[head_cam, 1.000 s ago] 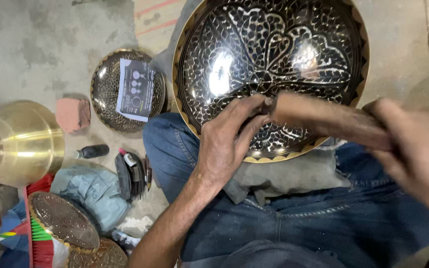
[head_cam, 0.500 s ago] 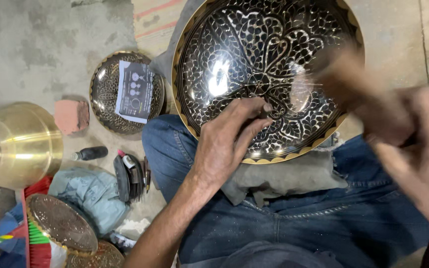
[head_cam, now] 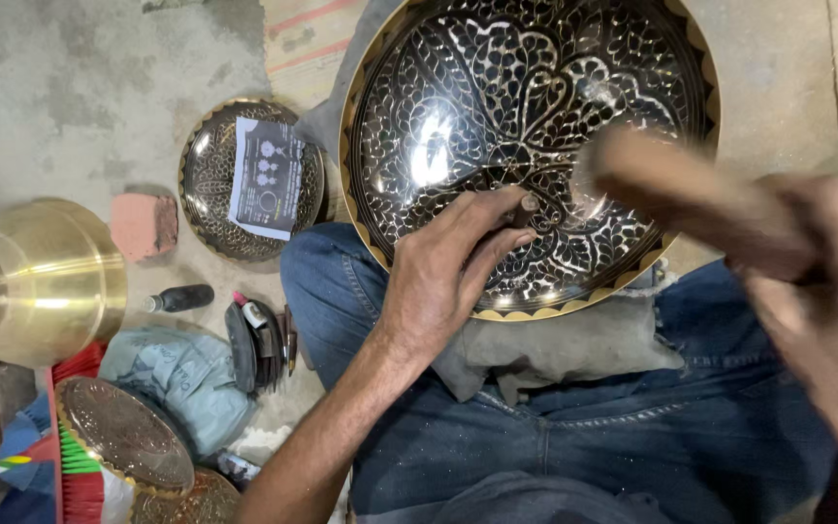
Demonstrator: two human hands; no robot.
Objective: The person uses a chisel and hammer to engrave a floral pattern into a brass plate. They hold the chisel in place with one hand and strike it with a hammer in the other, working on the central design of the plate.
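Since 0.5 s ago the right hand (head_cam: 826, 291) has lowered its blurred wooden mallet (head_cam: 700, 199), whose long axis now runs from that closed hand up-left toward the chisel (head_cam: 521, 209). Pinched in the left hand (head_cam: 448, 277), which is the nearer of the 2, the chisel stands on the big engraved brass bowl (head_cam: 497, 107) propped over the lap. Around lie a concrete floor (head_cam: 60, 78), a smaller engraved dish (head_cam: 210, 180) and a plain brass vessel (head_cam: 36, 281).
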